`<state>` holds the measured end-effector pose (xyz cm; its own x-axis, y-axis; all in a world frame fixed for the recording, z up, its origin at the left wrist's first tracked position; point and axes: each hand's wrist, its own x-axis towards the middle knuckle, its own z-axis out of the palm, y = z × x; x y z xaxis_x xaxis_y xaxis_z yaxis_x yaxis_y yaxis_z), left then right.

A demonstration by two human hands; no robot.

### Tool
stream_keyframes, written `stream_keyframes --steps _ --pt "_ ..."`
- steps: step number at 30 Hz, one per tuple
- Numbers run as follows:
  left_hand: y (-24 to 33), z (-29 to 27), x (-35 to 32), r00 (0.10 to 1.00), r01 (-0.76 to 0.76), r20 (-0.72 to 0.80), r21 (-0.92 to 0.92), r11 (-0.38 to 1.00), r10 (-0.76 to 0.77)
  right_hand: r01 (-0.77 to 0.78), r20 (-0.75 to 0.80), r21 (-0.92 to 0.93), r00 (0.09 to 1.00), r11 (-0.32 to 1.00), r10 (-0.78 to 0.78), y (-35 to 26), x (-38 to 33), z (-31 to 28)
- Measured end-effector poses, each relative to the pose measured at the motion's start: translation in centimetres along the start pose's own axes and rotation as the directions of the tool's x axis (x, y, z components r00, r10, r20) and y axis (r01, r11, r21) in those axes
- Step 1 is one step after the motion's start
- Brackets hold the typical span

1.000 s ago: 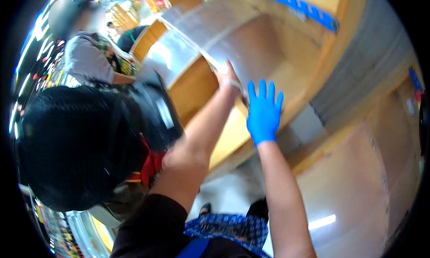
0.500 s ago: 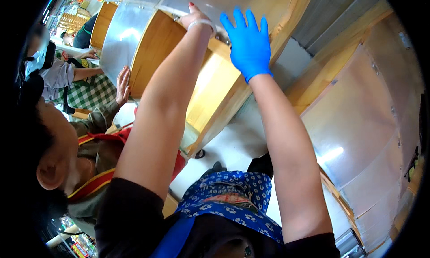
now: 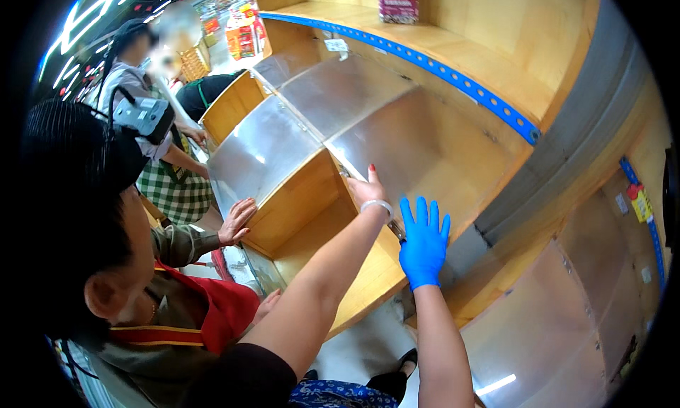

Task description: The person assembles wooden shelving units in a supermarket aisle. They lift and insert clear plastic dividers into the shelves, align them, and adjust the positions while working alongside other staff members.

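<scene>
My left hand (image 3: 366,190), bare with a bracelet at the wrist, grips the top edge of a clear plastic divider panel (image 3: 397,135) that stands in a wooden shelf bin (image 3: 312,195). My right hand (image 3: 423,241) wears a blue glove. It lies flat with fingers spread against the near end of the same panel, just right of my left hand. The bin holds nothing that I can see.
A co-worker in a red apron (image 3: 219,312) stands close on my left, one hand (image 3: 237,220) on the bin's front edge. Another person in a checked apron (image 3: 177,185) stands farther back. A blue strip (image 3: 453,82) edges the upper wooden shelf, where a red box (image 3: 398,1) sits.
My view has swung, so the shelf and my hands now sit lower in the picture. Both hands stay together at the panel's edge. The co-worker's hand now rests on the bin.
</scene>
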<state>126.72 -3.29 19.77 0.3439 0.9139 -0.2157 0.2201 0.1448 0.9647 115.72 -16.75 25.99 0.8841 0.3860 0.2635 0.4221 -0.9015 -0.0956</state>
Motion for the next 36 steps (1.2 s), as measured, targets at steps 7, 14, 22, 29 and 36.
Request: stream_keyframes --steps 7,14,22,29,36 --pt "0.3 -0.8 0.0 0.998 0.042 0.043 0.138 0.989 -0.049 0.007 0.055 -0.032 0.998 0.999 -0.006 -0.2 -0.1 -0.4" --pt "-1.5 0.1 0.7 0.999 -0.017 -0.030 0.170 0.985 0.023 0.017 0.046 -0.048 0.999 0.999 -0.014 -0.6 -0.3 -0.8" --pt "-0.6 -0.2 0.1 0.999 0.042 0.009 0.166 0.985 -0.044 -0.002 0.045 -0.062 0.999 0.998 0.005 -0.3 -0.4 -0.2" --pt "-1.1 0.0 0.8 1.000 0.010 -0.020 0.175 0.984 -0.007 0.012 0.040 -0.050 0.999 0.999 -0.010 -0.9 -0.4 -0.1" --pt "-1.1 0.2 0.7 1.000 -0.007 0.007 0.170 0.985 0.005 0.015 0.023 -0.048 1.000 0.999 -0.014 -0.7 -0.1 0.2"
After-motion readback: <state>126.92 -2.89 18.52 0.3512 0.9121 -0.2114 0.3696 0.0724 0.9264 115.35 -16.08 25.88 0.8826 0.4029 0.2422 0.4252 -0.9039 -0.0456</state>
